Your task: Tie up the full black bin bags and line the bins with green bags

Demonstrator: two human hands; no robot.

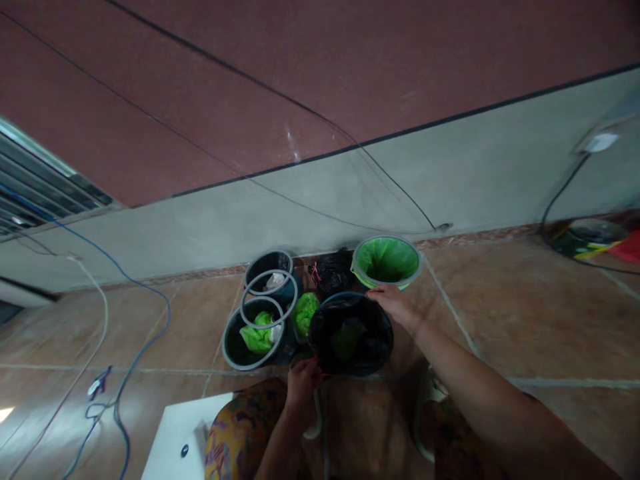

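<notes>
My left hand [303,381] grips the near rim of a round bin lined with a black plastic bag [350,333], and a thin red cord shows by its fingers. My right hand [393,303] rests over the far rim of that bin. Just beyond it stands a bin with a green liner [386,261]. A bunched black bag [333,272] with a pink tie lies to its left. Further left are a green bag [305,313], a bin holding crumpled green plastic [253,333], a dark bin [269,272], and a loose grey ring [269,298] across both.
Tiled floor meets a grey wall [350,207] behind the bins. Blue and white cables [135,333] trail across the left floor. A white board [183,433] lies at lower left. My patterned clothing [245,427] fills the bottom. A round basin [585,240] sits at far right.
</notes>
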